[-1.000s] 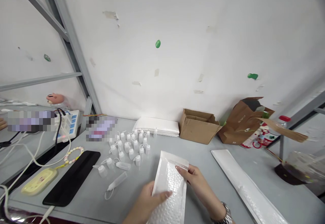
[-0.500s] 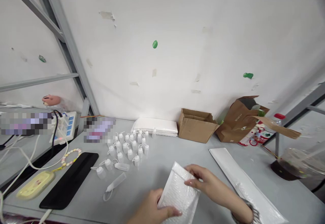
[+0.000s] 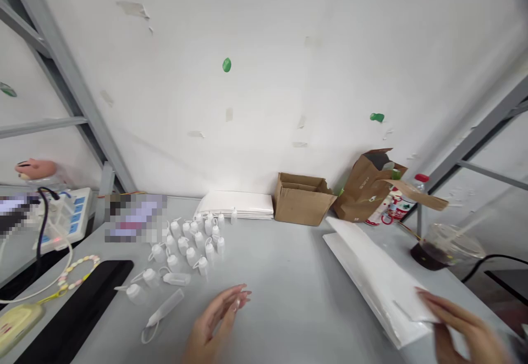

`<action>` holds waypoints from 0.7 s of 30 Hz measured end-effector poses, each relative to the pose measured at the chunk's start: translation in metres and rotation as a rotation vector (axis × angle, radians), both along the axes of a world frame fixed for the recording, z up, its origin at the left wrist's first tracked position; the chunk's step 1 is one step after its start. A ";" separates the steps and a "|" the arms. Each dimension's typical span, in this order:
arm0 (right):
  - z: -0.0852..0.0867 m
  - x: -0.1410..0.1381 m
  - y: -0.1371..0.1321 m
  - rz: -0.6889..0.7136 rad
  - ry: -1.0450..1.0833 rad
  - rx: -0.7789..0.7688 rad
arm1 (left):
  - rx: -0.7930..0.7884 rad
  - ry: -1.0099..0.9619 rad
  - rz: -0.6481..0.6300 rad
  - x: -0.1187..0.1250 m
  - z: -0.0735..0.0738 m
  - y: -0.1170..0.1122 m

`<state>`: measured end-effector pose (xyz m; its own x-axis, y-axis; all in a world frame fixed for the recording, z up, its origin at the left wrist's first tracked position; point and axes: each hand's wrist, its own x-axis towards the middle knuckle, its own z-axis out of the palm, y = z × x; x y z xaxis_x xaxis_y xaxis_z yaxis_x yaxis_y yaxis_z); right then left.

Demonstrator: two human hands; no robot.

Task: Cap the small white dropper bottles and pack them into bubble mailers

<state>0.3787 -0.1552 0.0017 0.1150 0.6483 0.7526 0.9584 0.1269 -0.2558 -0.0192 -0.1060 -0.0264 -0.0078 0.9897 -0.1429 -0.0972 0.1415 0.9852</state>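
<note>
The grey bench (image 3: 280,287) carries everything close by. Along its right edge lies the upper white envelope (image 3: 383,270) — long, flat and smooth on the face that shows, with a soft sheen and a thin crease line near its front end. It sits slightly askew over the lower white envelope (image 3: 359,276), whose left margin sticks out and whose front corner, toward the bench's front right corner, looks puckered and shiny. Against the back edge stand the brown paper bag (image 3: 357,188) and the torn-topped cardboard box (image 3: 303,209), with a white stack of envelopes (image 3: 235,204) to its left.

The right hand (image 3: 462,320) has its fingertips on the upper envelope's front end; I cannot tell whether the thumb pinches it from below. The left hand (image 3: 216,320) is near the middle of the front edge, fingers half curled, thumb close to their tips — holding nothing. Small white bottles (image 3: 190,256) fill the left part.
</note>
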 end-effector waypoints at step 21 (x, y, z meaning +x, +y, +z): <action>0.020 -0.125 0.102 0.471 -0.329 0.032 | 0.093 0.239 -0.118 -0.004 0.013 -0.014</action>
